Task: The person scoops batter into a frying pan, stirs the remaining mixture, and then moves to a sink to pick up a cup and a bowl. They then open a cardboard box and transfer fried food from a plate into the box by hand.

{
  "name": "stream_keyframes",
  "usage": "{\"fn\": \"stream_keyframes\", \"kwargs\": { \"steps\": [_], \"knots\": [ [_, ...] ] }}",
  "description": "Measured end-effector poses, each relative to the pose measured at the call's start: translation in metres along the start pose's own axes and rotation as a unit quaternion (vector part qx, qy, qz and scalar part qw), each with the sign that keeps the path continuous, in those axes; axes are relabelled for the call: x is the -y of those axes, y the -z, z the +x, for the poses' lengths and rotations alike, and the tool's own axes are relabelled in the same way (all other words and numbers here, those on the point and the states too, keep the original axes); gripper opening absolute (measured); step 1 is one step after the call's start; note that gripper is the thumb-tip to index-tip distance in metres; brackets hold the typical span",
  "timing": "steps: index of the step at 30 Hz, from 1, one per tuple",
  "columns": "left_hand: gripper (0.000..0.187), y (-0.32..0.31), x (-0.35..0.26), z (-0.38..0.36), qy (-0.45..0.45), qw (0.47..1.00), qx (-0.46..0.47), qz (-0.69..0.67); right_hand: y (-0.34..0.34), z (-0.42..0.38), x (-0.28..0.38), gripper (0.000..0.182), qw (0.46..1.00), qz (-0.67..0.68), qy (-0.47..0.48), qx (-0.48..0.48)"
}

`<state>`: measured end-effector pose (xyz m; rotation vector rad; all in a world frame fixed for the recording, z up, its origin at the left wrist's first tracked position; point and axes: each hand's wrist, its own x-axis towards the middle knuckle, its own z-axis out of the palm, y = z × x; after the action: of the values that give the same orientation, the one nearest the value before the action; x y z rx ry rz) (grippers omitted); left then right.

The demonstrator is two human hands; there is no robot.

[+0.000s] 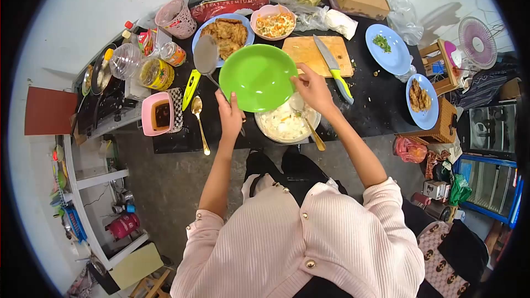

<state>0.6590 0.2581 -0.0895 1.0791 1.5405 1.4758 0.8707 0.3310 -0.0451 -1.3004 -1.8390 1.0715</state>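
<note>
Between my hands is a green plate (258,77), held tilted above a bowl of pale batter (281,125). My left hand (229,115) is closed on its lower left rim and also on the handle of a metal ladle (206,55), whose round head sticks up to the left. At the right rim, my right hand (313,89) pinches the plate. A spoon with a gold handle (314,135) rests in the batter bowl, partly covered by the plate. Another gold spoon (197,116) and a green-handled utensil (191,89) lie left of my left hand.
A knife (334,66) lies across a wooden cutting board (301,49). Behind are a blue plate of fried food (225,33) and a pink bowl of shredded vegetables (273,23). Two blue plates (395,58) stand right; a pink container of dark sauce (157,115) stands left.
</note>
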Motion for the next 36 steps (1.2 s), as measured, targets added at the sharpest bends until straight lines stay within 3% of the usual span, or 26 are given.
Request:
{"fn": "stream_keyframes", "kwargs": {
  "steps": [5,9,11,14,17,18,23,27,30,33,34,36],
  "knots": [
    [0.019,0.025,-0.002,-0.005,0.156,0.983,-0.022,-0.090,-0.007,0.008,0.004,0.037,0.995,0.044,-0.007,0.094],
    [0.015,0.039,0.000,-0.010,0.178,0.980,-0.070,-0.055,0.019,-0.037,0.003,0.041,0.962,-0.256,0.027,0.093],
    [0.015,0.042,0.012,-0.013,0.163,0.981,-0.087,-0.059,0.030,-0.065,0.003,0.042,0.941,-0.311,-0.055,0.127],
    [0.015,0.046,0.030,-0.013,0.186,0.974,-0.104,-0.071,0.028,-0.101,-0.007,0.043,0.925,-0.309,-0.156,0.155],
    [0.013,0.049,0.052,-0.006,0.206,0.969,-0.118,-0.063,0.019,-0.116,-0.042,0.038,0.938,-0.192,-0.209,0.200],
    [0.012,0.047,0.052,-0.004,0.211,0.968,-0.126,-0.059,0.019,-0.116,-0.042,0.033,0.959,-0.165,-0.156,0.171],
    [0.014,0.044,0.064,0.006,0.202,0.970,-0.129,-0.043,0.040,-0.094,-0.035,0.032,0.966,-0.137,-0.156,0.155],
    [0.028,0.041,0.068,0.008,0.211,0.968,-0.136,0.009,0.026,-0.080,-0.044,0.035,0.961,-0.113,-0.160,0.196],
    [0.033,0.058,0.102,0.011,0.127,0.969,-0.195,0.088,0.026,-0.080,-0.043,0.031,0.960,-0.100,-0.179,0.190],
    [0.035,0.056,0.085,-0.002,-0.070,0.941,-0.226,0.242,0.040,-0.076,-0.040,0.027,0.943,-0.166,-0.158,0.241],
    [0.032,0.055,0.073,-0.006,-0.073,0.946,-0.199,0.246,0.044,-0.077,-0.032,0.025,0.954,-0.151,-0.147,0.211],
    [0.031,0.057,0.056,-0.011,-0.050,0.951,-0.094,0.289,0.052,-0.083,-0.026,0.024,0.949,-0.261,-0.094,0.150]
  ]
}}
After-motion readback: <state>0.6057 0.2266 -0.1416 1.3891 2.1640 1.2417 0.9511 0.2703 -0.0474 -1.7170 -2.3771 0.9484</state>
